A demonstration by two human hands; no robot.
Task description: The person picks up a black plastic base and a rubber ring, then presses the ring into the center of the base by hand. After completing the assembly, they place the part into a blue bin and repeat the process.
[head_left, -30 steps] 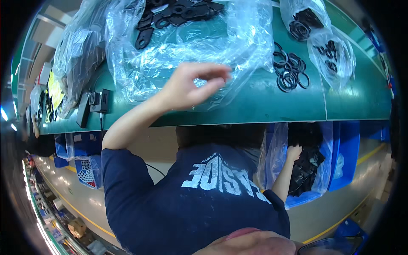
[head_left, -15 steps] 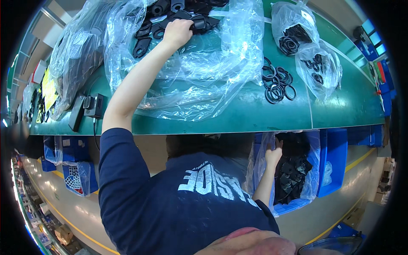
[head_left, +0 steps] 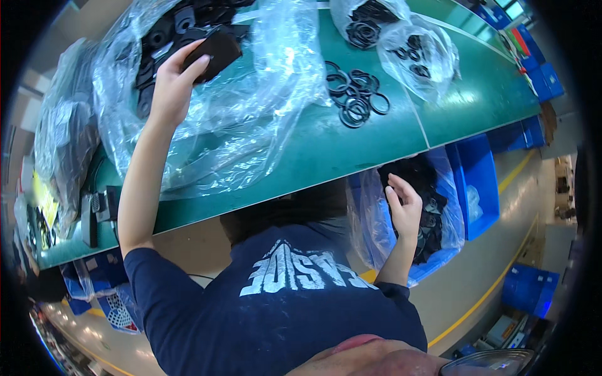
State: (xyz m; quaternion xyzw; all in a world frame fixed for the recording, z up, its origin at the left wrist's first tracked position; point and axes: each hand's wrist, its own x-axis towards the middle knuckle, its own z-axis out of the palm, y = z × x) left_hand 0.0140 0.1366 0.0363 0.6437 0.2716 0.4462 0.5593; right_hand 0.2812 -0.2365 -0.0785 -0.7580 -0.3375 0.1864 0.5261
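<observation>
My left hand (head_left: 174, 91) is closed on a flat black plastic part (head_left: 218, 55), thumb on its near face and fingers behind it. It is lifted just above a heap of similar black parts (head_left: 183, 20) in a large clear plastic bag (head_left: 276, 56) spread over the green table. Over a blue bin (head_left: 439, 255) below the table edge is my right hand (head_left: 406, 210). Its thumb and fingers are apart, and I see nothing between them. Black parts (head_left: 431, 216) fill the bin inside a clear liner, partly hidden by this hand.
Loose black rings (head_left: 357, 94) lie right of the large bag on the green table (head_left: 301, 147). Two smaller clear bags with black rings (head_left: 417, 59) sit farther back. Another full clear bag (head_left: 66, 125) stands at the left. A second blue bin (head_left: 486, 188) adjoins the first.
My left hand has drawn a black part up from the heap. My right hand has come up from the bin's edge, its fingers spread. The whole view has turned and shifted.
</observation>
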